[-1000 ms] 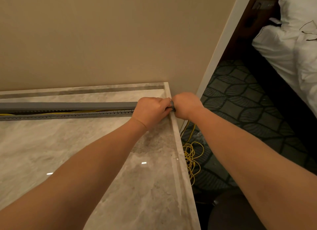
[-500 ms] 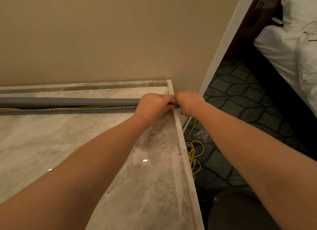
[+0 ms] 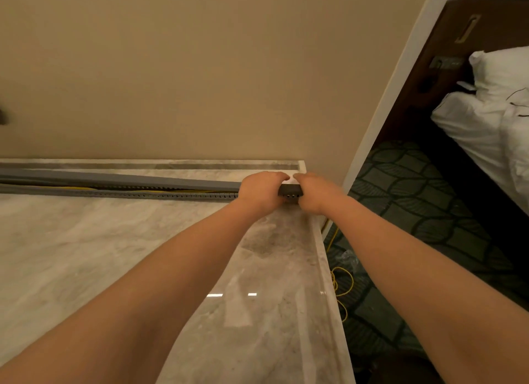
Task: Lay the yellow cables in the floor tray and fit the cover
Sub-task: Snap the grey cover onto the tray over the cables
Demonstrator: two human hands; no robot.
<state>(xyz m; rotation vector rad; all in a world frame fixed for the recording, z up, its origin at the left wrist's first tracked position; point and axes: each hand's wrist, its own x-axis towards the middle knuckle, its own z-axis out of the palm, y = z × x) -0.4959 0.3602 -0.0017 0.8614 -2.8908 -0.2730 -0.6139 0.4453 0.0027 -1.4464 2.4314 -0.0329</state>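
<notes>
Both hands, left hand (image 3: 262, 190) and right hand (image 3: 313, 193), clamp the cover (image 3: 120, 178) end onto the tray (image 3: 114, 194) between them. Yellow cables (image 3: 74, 188) show in the gap leftward; more hang below the right hand.

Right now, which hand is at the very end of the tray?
The right hand, at the cover's end by the marble edge; the left hand presses just inboard.

Hotel bedroom, by the look of it. Bed (image 3: 486, 120) with white linen and pillow (image 3: 503, 69) at 2 o'clock. Dark leaf-patterned carpet (image 3: 400, 183) at 3 o'clock. Polished marble floor (image 3: 86, 255) from 6 to 9 o'clock, meeting a plain beige wall (image 3: 200, 69) at 12. Dark wood panel (image 3: 446, 40) behind the bed.
</notes>
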